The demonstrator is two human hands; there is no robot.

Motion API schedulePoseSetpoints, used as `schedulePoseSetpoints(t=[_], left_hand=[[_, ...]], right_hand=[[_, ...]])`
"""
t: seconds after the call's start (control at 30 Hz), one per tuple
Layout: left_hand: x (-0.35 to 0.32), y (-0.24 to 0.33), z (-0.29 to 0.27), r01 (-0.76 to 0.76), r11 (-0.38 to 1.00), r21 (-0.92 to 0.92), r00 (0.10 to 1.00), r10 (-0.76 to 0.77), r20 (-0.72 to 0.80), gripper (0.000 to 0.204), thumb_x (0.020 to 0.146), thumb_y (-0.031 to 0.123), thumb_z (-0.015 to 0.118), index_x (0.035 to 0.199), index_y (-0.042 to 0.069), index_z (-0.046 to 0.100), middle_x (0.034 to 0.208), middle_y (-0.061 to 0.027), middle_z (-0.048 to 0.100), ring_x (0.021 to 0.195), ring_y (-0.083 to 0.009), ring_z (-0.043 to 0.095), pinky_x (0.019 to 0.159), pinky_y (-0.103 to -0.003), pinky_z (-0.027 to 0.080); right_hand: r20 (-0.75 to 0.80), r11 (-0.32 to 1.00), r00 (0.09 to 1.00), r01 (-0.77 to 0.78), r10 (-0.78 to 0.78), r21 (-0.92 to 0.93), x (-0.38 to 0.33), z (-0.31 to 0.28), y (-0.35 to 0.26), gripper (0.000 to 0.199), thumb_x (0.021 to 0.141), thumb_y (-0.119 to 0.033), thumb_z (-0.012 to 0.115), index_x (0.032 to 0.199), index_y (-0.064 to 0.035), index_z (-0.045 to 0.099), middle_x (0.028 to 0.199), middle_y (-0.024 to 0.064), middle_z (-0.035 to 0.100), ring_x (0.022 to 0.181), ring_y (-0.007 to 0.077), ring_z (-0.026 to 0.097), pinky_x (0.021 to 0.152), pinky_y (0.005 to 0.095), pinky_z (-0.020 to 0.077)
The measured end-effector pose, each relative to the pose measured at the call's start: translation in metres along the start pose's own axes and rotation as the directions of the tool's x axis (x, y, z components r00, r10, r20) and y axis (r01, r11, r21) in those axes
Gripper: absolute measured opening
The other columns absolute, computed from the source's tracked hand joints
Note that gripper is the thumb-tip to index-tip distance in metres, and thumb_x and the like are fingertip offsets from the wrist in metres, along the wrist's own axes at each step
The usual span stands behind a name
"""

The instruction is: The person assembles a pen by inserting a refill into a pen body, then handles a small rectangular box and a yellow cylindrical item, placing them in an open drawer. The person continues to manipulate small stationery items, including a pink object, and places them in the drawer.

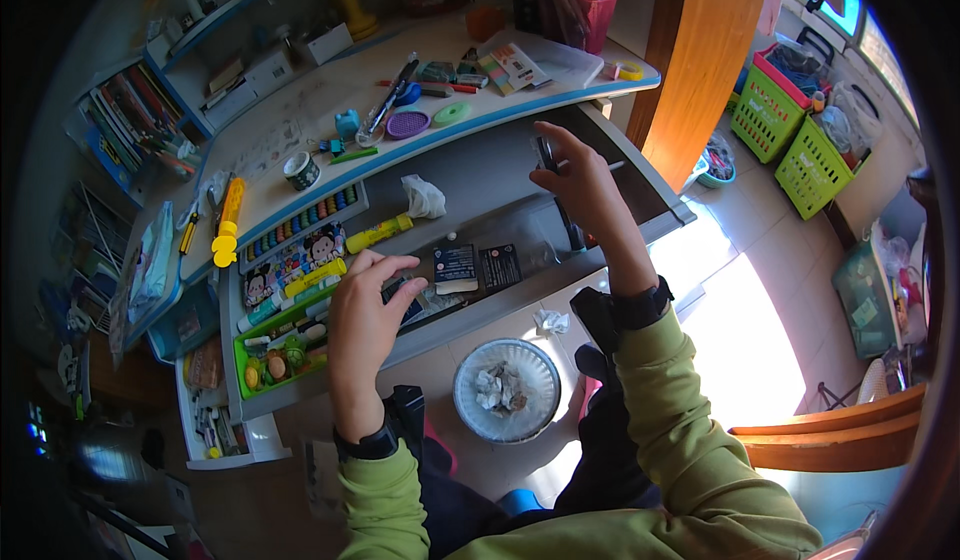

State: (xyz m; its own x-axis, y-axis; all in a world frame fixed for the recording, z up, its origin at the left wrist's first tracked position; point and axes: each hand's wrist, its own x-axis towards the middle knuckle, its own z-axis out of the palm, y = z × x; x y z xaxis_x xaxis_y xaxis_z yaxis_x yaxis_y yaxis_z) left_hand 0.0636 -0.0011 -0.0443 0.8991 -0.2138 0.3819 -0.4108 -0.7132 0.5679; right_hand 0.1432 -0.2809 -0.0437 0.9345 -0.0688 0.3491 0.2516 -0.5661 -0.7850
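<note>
My right hand [590, 195] is over the right part of an open grey drawer [470, 315]. A small black object [545, 152] shows between its thumb and index finger; its kind is not clear. Curved and spread, the fingers of my left hand [365, 310] hover above the drawer's middle, near a dark packet partly hidden by them. Beside it lie two dark printed packets [456, 265] and clear plastic [530, 230]. Further back are a crumpled white tissue [424, 197] and a yellow tube [378, 233]. A green tray [243, 360] with small items fills the drawer's left end.
Below the drawer stands a waste bin [462, 390] containing crumpled paper, with another crumpled piece [551, 322] on the floor beside it. The desktop [270, 130] holds scattered stationery. A lower drawer [265, 445] is pulled out at left. Green baskets [815, 175] stand at right.
</note>
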Motion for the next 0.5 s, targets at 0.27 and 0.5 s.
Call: schedulePoseSetpoints(t=[0.27,0.5], left_hand=[[0.0,0.002,-0.004,0.079,0.997,-0.01,0.997,-0.079,0.014,0.025,0.083,0.014,0.074,0.105,0.004,0.07,0.088,-0.012,0.061,0.081,-0.0275,0.063,0.07,-0.036,0.048],[-0.003,0.001,-0.007,0.046,0.998,-0.047,0.999,-0.046,0.006,0.025,0.084,0.014,0.073,0.107,0.004,0.069,0.084,-0.0106,0.061,0.074,-0.027,0.06,0.066,-0.036,0.047]], right_hand=[[0.023,0.938,0.998,0.065,-0.061,-0.34,0.002,0.01,0.017,0.073,0.075,-0.007,0.078,0.14,-0.0081,0.046,0.103,0.0239,0.067,0.102,0.0395,0.063,0.088,0.0444,0.0497],[0.038,0.933,0.999,-0.001,0.015,-0.359,0.002,0.006,0.021,0.076,0.077,-0.02,0.079,0.142,-0.0086,0.042,0.103,0.023,0.068,0.104,0.0379,0.063,0.088,0.0428,0.0502]])
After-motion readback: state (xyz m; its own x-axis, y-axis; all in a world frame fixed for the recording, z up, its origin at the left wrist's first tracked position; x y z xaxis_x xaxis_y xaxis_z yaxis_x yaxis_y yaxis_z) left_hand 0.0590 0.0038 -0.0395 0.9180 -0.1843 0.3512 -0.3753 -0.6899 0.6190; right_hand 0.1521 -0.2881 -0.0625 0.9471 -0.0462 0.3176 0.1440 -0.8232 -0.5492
